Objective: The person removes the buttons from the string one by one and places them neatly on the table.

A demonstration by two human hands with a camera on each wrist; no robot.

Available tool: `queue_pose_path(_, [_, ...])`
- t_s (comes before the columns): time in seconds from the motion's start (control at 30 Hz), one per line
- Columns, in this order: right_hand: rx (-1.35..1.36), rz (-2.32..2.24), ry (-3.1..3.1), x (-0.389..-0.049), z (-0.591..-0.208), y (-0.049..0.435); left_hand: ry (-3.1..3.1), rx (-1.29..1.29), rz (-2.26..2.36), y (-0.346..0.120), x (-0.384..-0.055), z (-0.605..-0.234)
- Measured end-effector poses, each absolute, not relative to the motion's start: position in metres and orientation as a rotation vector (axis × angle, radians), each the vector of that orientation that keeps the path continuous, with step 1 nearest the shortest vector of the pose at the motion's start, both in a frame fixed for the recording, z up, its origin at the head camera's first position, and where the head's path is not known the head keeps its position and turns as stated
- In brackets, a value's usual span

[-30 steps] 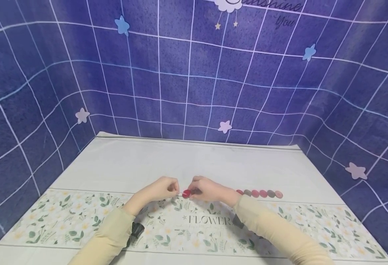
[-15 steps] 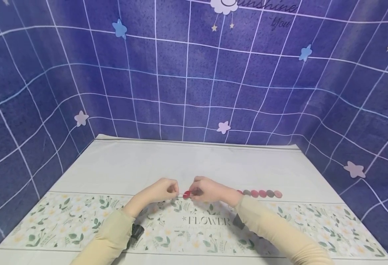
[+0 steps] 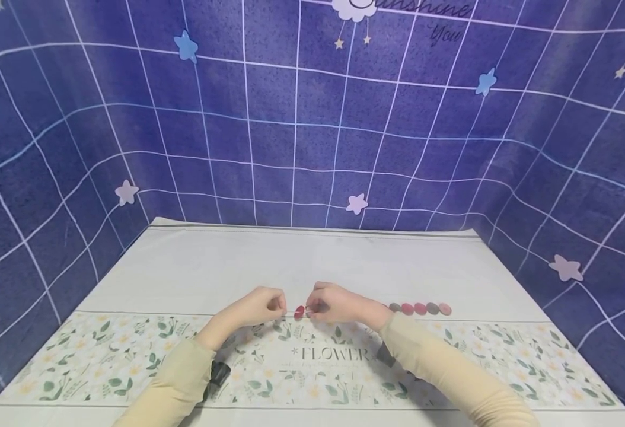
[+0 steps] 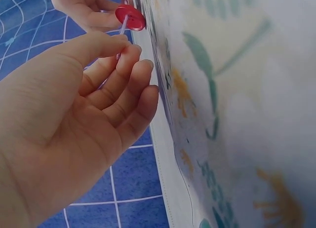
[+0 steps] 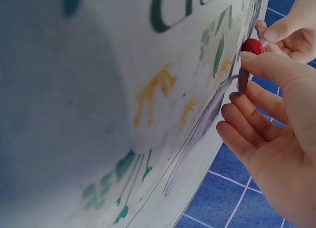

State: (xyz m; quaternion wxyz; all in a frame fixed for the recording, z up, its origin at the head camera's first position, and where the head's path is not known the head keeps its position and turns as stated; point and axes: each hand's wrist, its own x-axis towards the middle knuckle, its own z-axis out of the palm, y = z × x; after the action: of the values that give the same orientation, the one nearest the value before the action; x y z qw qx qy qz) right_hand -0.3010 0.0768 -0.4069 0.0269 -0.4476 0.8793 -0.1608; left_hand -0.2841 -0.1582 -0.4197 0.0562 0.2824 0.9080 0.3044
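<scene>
Close together over the table's middle, both hands work on a thin pale cord (image 4: 123, 26). My left hand (image 3: 265, 305) pinches it between thumb and index finger, the other fingers loosely curled. A round red button (image 4: 131, 17) is strung on the cord between the hands, tilted nearly edge-on in the head view. My right hand (image 3: 336, 305) pinches a dark grey-brown disc (image 5: 243, 80), seen edge-on in the right wrist view, right beside the red button. From near this disc a lilac length of cord (image 5: 197, 132) trails along the cloth.
To the right, partly behind the right forearm, lies a row of several red, grey and pink buttons (image 3: 421, 308). A white cloth with a floral band (image 3: 126, 356) covers the table. Blue grid-patterned curtains (image 3: 275, 148) stand at the back and sides.
The red button has turned from nearly face-on to nearly edge-on in the head view. Both hands keep about the same place, and the head view has shifted slightly.
</scene>
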Motion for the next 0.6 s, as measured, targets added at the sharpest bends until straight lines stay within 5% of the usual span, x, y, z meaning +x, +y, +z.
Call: queue_pose_path(0.6, [-1.443,-0.555,2.709,-0.3029,-0.41,0.084,2.764,0.816,0.93,-0.1579,-0.2831,-0.4196])
